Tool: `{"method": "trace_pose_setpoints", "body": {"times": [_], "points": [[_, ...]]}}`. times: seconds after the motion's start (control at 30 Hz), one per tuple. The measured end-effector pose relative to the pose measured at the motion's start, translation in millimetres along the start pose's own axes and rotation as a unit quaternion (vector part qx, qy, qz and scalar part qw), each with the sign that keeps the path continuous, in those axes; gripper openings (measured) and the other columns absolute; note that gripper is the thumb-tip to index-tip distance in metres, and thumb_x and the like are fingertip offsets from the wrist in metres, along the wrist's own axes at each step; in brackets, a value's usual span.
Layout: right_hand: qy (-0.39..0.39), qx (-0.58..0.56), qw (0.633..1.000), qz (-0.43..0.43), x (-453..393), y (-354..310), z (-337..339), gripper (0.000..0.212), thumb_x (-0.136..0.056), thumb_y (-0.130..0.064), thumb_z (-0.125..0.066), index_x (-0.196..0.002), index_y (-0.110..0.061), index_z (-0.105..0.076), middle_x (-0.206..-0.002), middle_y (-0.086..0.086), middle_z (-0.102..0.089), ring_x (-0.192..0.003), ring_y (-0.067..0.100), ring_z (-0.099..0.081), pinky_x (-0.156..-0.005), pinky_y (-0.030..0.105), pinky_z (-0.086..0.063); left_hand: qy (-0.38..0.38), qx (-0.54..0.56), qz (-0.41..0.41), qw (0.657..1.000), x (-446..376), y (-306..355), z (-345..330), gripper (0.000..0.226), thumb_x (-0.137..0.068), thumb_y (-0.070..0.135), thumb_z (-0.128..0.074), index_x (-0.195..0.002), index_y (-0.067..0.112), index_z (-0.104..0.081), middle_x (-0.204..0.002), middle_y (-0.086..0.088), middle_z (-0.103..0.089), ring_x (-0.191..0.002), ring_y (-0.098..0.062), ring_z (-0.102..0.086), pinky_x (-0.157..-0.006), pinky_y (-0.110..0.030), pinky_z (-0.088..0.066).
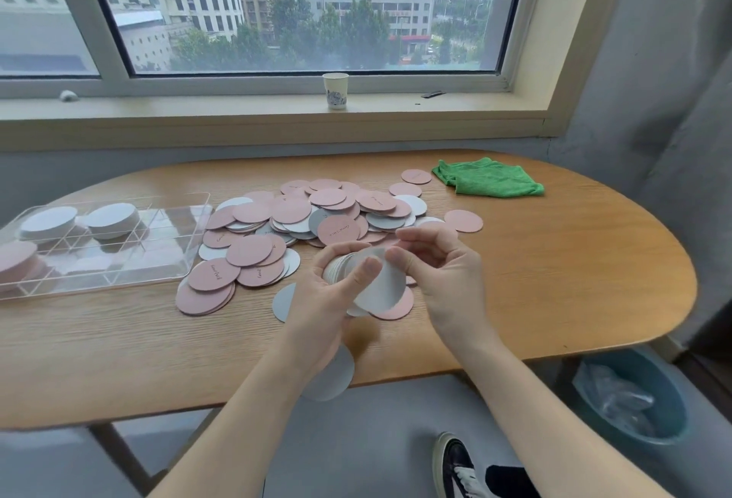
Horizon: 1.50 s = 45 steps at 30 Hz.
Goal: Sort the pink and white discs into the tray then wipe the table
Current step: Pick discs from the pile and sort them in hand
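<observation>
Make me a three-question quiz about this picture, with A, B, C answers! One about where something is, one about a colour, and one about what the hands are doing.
1. Where is the paper cup?
A. on the windowsill
B. in the tray
C. on the floor

2. What colour is the cloth on the table?
A. blue
B. green
C. yellow

3. What is the left hand doing?
A. lying flat on the table
B. wiping with the cloth
C. holding a stack of white discs

Answers:
1. A, the cup stands on the sill under the window.
2. B, the folded cloth at the far right of the table is green.
3. C, its fingers curl round the stack, while the right hand pinches the top disc's edge.
</observation>
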State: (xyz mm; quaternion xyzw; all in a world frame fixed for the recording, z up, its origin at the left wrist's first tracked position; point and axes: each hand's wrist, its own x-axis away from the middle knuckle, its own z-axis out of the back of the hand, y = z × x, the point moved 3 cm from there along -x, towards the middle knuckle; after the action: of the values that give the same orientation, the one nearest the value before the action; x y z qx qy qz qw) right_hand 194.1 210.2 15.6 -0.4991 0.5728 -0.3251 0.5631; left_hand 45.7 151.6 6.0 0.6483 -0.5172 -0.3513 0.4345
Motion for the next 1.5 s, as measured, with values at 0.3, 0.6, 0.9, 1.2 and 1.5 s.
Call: {"method": "trace_pose_setpoints", "body": {"times": [0.3,0.6,0.9,1.2,1.5], "points": [[0.019,0.068,0.997,0.030,-2.8,10.9,-14.6,0.025,-0.080,-0.012,-0.084,-0.101,-0.018,-0.072,-0.086,0.003,-0.074,-0.084,0.020,-0.070,-0.079,0.029,-0.058,-0.018,0.049,-0.009,0.999,-1.1,4.4,12.3,0.026,-0.084,0.005,-0.080,-0.107,0.013,-0.071,-0.107,-0.019,-0.072,-0.096,-0.036,-0.072,-0.079,-0.048,-0.063],[0.007,0.361,0.933,0.014,-86.8,34.7,24.8,0.023,-0.086,-0.032,-0.080,-0.100,-0.016,-0.072,-0.081,-0.009,-0.069,-0.076,0.006,-0.063,-0.074,0.020,-0.048,0.038,0.040,-0.022,0.998,-15.6,11.8,30.4,0.027,-0.073,0.006,-0.077,-0.098,0.016,-0.075,-0.109,-0.016,-0.072,-0.091,-0.030,-0.072,-0.064,-0.039,-0.056],[-0.014,0.470,0.879,-0.078,-186.8,65.0,45.7,0.037,-0.084,-0.040,-0.080,-0.112,-0.016,-0.072,-0.109,0.001,-0.072,-0.106,0.020,-0.065,-0.098,0.040,-0.051,0.014,-0.003,-0.002,1.000,-30.9,6.3,25.2,0.028,-0.068,0.013,-0.088,-0.094,0.018,-0.078,-0.115,-0.023,-0.071,-0.097,-0.035,-0.069,-0.069,-0.041,-0.057],[-0.048,0.431,0.880,-0.196,-211.1,81.0,41.6,0.056,-0.069,-0.032,-0.093,-0.115,-0.012,-0.068,-0.113,0.002,-0.066,-0.107,0.020,-0.061,-0.089,0.030,-0.045,0.030,0.003,0.002,1.000,-48.8,5.9,29.0,0.028,-0.070,0.013,-0.086,-0.096,0.020,-0.079,-0.104,-0.015,-0.074,-0.097,-0.034,-0.067,-0.065,-0.038,-0.058],[0.048,0.356,0.917,-0.176,-208.7,79.3,52.3,0.023,-0.079,-0.027,-0.086,-0.090,-0.015,-0.070,-0.091,0.003,-0.070,-0.085,0.021,-0.067,-0.085,0.037,-0.057,0.038,0.002,0.009,0.999,-49.2,4.1,26.1,0.030,-0.069,0.014,-0.087,-0.097,0.019,-0.079,-0.104,-0.014,-0.073,-0.096,-0.032,-0.068,-0.066,-0.038,-0.060]]}}
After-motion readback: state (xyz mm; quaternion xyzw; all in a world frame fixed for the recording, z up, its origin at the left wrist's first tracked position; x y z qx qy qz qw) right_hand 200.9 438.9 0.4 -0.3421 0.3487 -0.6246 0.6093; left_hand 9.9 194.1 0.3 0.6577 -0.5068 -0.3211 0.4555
